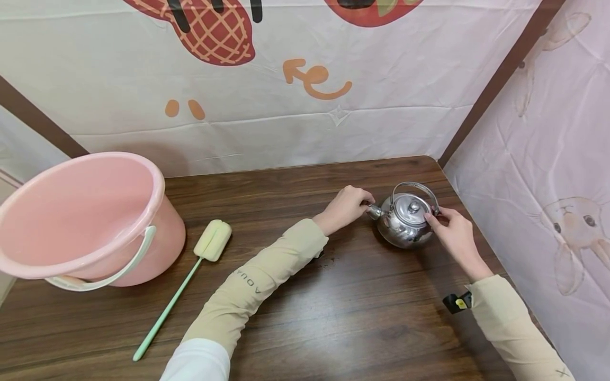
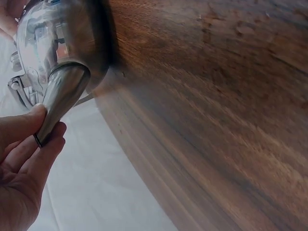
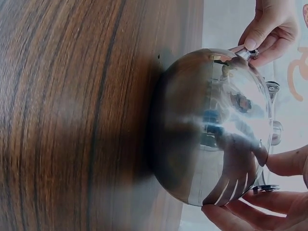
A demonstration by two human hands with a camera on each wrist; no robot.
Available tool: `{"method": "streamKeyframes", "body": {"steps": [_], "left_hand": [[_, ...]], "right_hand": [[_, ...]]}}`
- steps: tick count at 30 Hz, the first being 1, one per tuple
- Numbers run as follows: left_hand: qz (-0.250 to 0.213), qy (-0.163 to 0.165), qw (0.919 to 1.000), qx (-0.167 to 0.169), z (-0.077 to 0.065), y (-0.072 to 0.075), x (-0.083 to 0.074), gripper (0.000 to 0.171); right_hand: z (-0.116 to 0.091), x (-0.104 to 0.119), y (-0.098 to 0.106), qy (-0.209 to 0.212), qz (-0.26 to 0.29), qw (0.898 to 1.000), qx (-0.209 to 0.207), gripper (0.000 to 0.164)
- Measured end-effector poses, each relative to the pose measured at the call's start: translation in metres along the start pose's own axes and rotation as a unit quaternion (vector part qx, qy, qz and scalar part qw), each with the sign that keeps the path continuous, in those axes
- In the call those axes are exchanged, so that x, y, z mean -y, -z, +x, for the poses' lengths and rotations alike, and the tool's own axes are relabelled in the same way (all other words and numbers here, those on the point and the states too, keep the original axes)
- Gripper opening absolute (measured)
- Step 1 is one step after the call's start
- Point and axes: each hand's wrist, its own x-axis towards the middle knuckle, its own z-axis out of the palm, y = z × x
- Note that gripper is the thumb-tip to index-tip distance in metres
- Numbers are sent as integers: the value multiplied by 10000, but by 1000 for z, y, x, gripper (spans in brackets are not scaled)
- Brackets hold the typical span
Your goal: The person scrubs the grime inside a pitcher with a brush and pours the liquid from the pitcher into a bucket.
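A shiny steel kettle (image 1: 405, 225) with a lid and a raised wire handle (image 1: 415, 185) is at the right of the wooden table. My left hand (image 1: 347, 207) pinches the tip of its spout (image 2: 65, 94) between thumb and fingers. On the opposite side, my right hand (image 1: 455, 235) holds the kettle body, thumb near the lid's edge and fingers against the lower side. The right wrist view shows the rounded body (image 3: 211, 130) close over the table, with both hands at its two ends. The kettle's inside is hidden under the lid (image 1: 411, 209).
A large pink bucket (image 1: 162, 238) with a pale handle stands at the left of the table (image 1: 324, 317). Beside it lies a sponge brush (image 1: 213, 241) with a long green handle. A printed white cloth (image 1: 267, 132) hangs behind, and another cloth (image 1: 548, 174) hangs along the right edge.
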Motion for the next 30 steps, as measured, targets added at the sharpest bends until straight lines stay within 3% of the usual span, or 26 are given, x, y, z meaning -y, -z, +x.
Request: {"method": "streamKeyframes", "body": {"steps": [13, 30], "left_hand": [[114, 68, 9997, 219, -7, 9, -1, 20], [357, -158, 9989, 241, -22, 17, 3, 16]], "right_hand": [[-2, 4, -4, 174, 15, 9998, 35, 41], [-10, 15, -7, 325, 83, 9993, 161, 37]]}}
